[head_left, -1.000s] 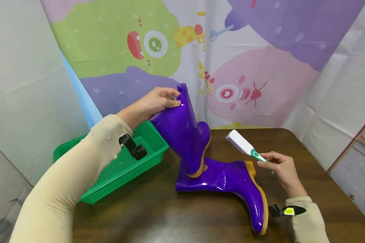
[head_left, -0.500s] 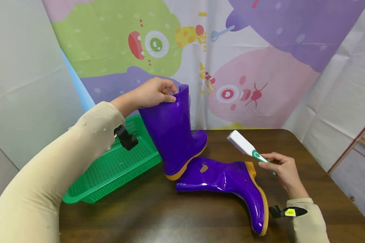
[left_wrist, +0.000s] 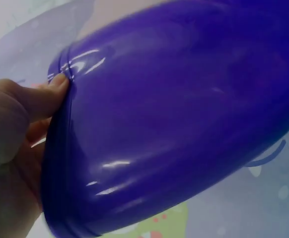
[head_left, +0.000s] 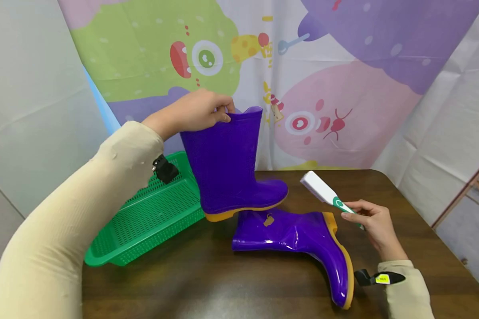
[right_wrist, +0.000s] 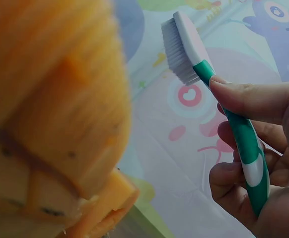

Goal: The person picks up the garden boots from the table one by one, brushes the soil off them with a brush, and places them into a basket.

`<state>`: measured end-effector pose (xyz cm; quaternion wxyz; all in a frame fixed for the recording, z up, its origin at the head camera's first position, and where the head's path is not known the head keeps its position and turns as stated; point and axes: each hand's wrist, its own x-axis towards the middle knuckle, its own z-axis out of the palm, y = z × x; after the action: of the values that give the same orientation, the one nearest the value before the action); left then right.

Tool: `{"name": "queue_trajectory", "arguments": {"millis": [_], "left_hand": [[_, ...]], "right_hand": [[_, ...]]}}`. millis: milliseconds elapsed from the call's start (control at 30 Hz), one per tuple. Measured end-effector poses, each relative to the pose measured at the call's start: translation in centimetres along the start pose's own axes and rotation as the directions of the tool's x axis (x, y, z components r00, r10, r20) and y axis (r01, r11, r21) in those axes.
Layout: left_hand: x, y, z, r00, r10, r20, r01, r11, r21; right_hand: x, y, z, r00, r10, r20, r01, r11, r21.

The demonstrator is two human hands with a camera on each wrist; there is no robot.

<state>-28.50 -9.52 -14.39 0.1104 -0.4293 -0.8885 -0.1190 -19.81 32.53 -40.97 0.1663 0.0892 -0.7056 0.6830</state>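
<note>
My left hand (head_left: 201,110) pinches the top rim of a purple rain boot (head_left: 229,164) and holds it upright, toe to the right. In the left wrist view the thumb (left_wrist: 57,89) presses on the outside of the boot shaft (left_wrist: 159,114). A second purple rain boot (head_left: 287,230) lies on its side below, its yellow sole (head_left: 345,266) facing right. The upright boot's sole overlaps the lying boot's shaft in the head view. My right hand (head_left: 377,226) grips a white and green scrub brush (head_left: 321,188) by its handle, bristles facing left, apart from both boots.
A green plastic basket (head_left: 151,230) stands on the left, partly behind my left arm. Everything is on a dark wooden table (head_left: 207,283), with a cartoon-printed curtain (head_left: 323,146) behind it. A wooden frame (head_left: 469,186) shows at the far right.
My left hand has raised the upright boot slightly and turned it so the toe points right, its sole now tilted less. The right hand with the brush has barely moved.
</note>
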Motion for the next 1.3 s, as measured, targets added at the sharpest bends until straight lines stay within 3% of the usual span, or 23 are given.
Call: {"name": "queue_trajectory", "arguments": {"millis": [167, 267, 467, 667, 767, 867, 1100, 1200, 1300], "left_hand": [[0.4, 0.6, 0.2, 0.998, -0.038, -0.056, 0.042, 0.997, 0.059], [0.6, 0.8, 0.5, 0.995, -0.029, -0.093, 0.034, 0.998, 0.052], [1.4, 1.1, 0.9, 0.985, 0.086, -0.147, -0.085, 0.996, 0.01], [2.3, 1.3, 1.8, 0.957, 0.215, -0.195, -0.217, 0.976, 0.01], [2.8, 1.6, 2.6, 0.937, 0.264, -0.229, -0.266, 0.964, 0.021], [3.2, 2.0, 3.4, 0.904, 0.313, -0.29, -0.317, 0.948, 0.034], [3.8, 1.9, 5.2, 0.784, 0.436, -0.442, -0.457, 0.887, 0.063], [3.4, 1.1, 7.0, 0.768, 0.468, -0.436, -0.483, 0.871, 0.084], [2.6, 0.4, 9.0, 0.779, 0.472, -0.414, -0.482, 0.872, 0.088]], "right_hand": [[0.0, 0.0, -0.1, 1.0, -0.006, -0.016, 0.007, 1.0, 0.012], [0.0, 0.0, -0.1, 1.0, -0.01, -0.018, 0.01, 1.0, 0.017], [0.1, -0.1, -0.1, 1.0, -0.005, -0.026, 0.006, 0.999, 0.038], [0.2, -0.3, -0.2, 0.999, -0.003, -0.043, 0.005, 0.999, 0.043], [0.2, -0.3, -0.3, 0.999, 0.007, -0.047, -0.005, 0.999, 0.039], [0.2, -0.2, -0.4, 0.998, 0.016, -0.056, -0.014, 0.999, 0.036], [0.2, -0.3, -0.6, 0.995, 0.03, -0.098, -0.024, 0.998, 0.062], [0.3, -0.4, -0.7, 0.994, 0.038, -0.106, -0.03, 0.997, 0.071], [0.5, -0.5, -0.7, 0.994, 0.039, -0.105, -0.032, 0.997, 0.073]]}}
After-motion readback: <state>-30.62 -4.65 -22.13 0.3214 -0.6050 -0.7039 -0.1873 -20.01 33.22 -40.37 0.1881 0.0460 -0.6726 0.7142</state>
